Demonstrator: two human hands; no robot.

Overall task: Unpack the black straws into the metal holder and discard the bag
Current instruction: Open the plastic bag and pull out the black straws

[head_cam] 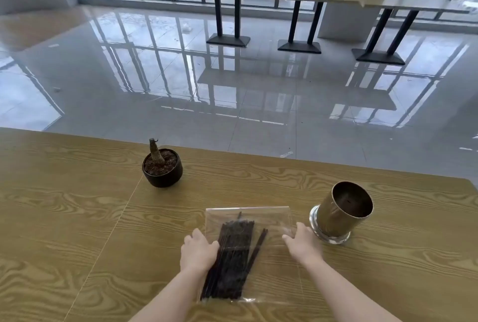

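The black straws (234, 257) lie bundled inside the clear bag (271, 218), flat on the wooden table (77, 218) near its front edge, with the metal holder (341, 211) just right of the bag. The left hand (198, 249) rests palm-down on the bag's left edge, fingers slightly bent. The right hand (302, 244) meets its right edge, fingertips too blurred to tell any grip.

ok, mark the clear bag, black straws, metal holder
clear plastic bag (271, 218), head view, bare film near far edge
bundle of thin black straws (235, 251), head view, middle of bundle
shiny cylindrical metal holder (333, 220), head view, outer side wall
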